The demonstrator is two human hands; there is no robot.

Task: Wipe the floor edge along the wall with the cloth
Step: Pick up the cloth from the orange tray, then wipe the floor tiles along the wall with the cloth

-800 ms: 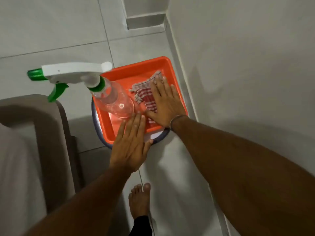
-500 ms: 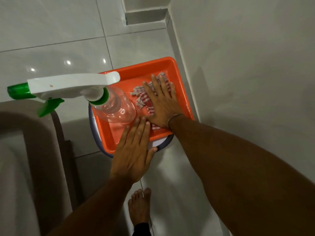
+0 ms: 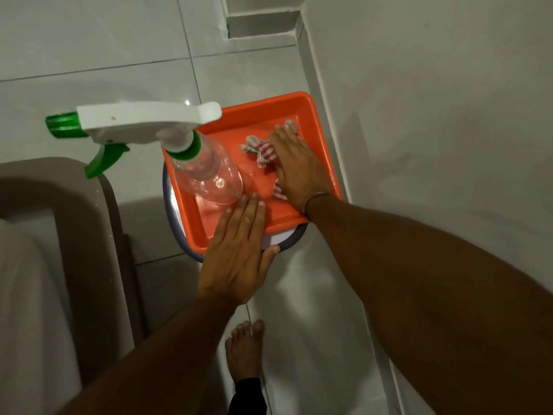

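Note:
A red-and-white striped cloth (image 3: 263,151) lies bunched in an orange tray (image 3: 263,112) close to the wall. My right hand (image 3: 299,172) lies on top of it with the fingers curled into the fabric, hiding most of it. My left hand (image 3: 239,253) rests flat on the tray's near rim, fingers stretched out, holding nothing. The floor edge (image 3: 314,64) runs along the base of the white wall (image 3: 434,115) just right of the tray.
A clear spray bottle (image 3: 206,172) with a white and green trigger head stands in the tray's left half. The tray sits on a round blue-rimmed stand (image 3: 170,211). A brown padded armrest (image 3: 74,220) fills the left. My bare foot (image 3: 244,351) stands on the tiles below.
My right hand's fingers have curled in and gathered the cloth, which was spread flatter before. My left hand stays on the tray's rim.

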